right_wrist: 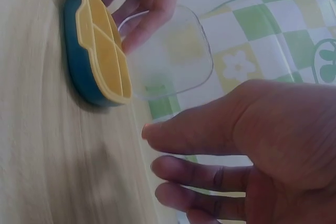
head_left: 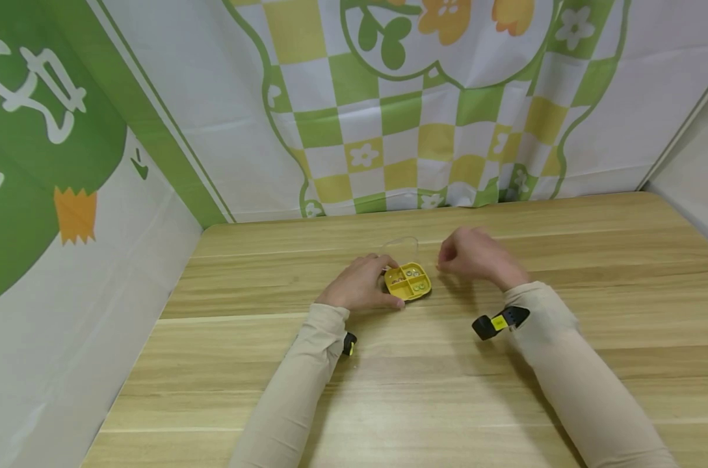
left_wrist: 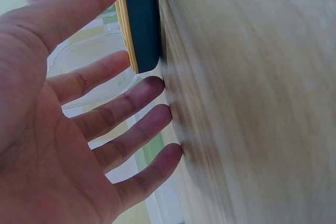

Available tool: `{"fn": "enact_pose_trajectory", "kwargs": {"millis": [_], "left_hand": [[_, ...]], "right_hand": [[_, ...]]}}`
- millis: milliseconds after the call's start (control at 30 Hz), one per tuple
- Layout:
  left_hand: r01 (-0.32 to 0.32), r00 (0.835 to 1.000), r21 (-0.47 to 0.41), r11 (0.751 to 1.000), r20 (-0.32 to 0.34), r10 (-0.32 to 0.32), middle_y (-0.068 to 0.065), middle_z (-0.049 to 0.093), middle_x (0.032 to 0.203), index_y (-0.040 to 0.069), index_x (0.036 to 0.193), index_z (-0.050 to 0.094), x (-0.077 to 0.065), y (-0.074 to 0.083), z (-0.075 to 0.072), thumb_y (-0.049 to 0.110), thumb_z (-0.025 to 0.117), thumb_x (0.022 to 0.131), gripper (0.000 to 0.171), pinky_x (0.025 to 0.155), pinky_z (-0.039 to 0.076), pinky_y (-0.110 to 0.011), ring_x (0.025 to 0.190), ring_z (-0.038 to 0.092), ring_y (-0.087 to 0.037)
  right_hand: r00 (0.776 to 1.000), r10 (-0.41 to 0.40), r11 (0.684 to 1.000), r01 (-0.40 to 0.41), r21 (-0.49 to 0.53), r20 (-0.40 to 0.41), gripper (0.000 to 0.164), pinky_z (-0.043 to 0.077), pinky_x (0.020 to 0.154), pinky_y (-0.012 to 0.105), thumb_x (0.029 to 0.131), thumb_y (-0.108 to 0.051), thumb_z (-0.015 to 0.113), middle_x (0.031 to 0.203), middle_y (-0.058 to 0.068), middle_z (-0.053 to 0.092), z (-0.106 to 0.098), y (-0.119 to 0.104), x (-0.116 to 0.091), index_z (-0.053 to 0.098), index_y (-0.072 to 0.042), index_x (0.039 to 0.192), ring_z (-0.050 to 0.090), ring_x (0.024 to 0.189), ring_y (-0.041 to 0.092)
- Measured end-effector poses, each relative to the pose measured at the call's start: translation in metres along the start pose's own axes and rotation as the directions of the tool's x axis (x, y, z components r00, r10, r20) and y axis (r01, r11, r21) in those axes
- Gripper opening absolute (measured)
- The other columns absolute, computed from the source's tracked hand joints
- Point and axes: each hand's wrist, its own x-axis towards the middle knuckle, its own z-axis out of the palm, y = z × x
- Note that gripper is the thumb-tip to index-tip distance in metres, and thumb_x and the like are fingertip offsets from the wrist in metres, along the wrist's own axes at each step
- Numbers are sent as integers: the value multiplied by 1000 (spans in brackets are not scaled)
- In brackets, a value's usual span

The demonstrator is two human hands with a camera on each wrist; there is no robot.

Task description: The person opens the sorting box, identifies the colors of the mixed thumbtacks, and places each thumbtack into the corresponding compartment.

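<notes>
A small pill box (head_left: pixel 408 281) with a yellow divided tray and dark teal outer walls rests on the table, its clear lid (right_wrist: pixel 181 56) raised at the far side. My left hand (head_left: pixel 362 283) holds the box at its left side, thumb at the near edge and index finger at the rim. Small round pieces (head_left: pixel 413 273) lie in some compartments; their kind is too small to tell. To the right of the box, my right hand (head_left: pixel 476 257) pinches a tiny orange piece (right_wrist: pixel 145 130) at the thumb tip, mostly hidden by the thumb.
The wooden table (head_left: pixel 406 403) reaches to a patterned cloth (head_left: pixel 365 117) hanging along its far edge. Another printed cloth (head_left: pixel 43 162) hangs on the left. Each wrist wears a black strap (head_left: pixel 497 323).
</notes>
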Motion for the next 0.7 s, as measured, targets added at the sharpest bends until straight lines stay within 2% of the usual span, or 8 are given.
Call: {"fn": "enact_pose_trajectory", "kwargs": {"millis": [233,433,700], "left_hand": [[0,1000,-6,1000,0,0,-9,59,135,12,138,57,0,0,0,40,88,80,72,107,43,-43,124,53,-27],[-5,1000,-12,1000,1,5,-9,59,134,12,137,57,0,-1,-1,40,87,80,70,107,43,-43,124,54,-27],[-12,1000,-12,1000,5,12,-9,59,134,11,138,57,0,-1,-1,40,87,81,70,107,43,-43,124,54,-27]], "right_hand": [[996,-89,994,88,60,11,5,49,68,33,90,-12,75,80,-1,71,6,-7,3,77,-10,86,58,72,15],[991,-137,988,137,65,-2,5,49,67,33,89,-10,75,77,-4,69,11,-11,5,76,-11,84,58,71,14],[987,-158,983,157,98,9,5,50,66,32,90,-9,75,77,-3,69,15,-17,4,76,-10,84,58,70,14]]}}
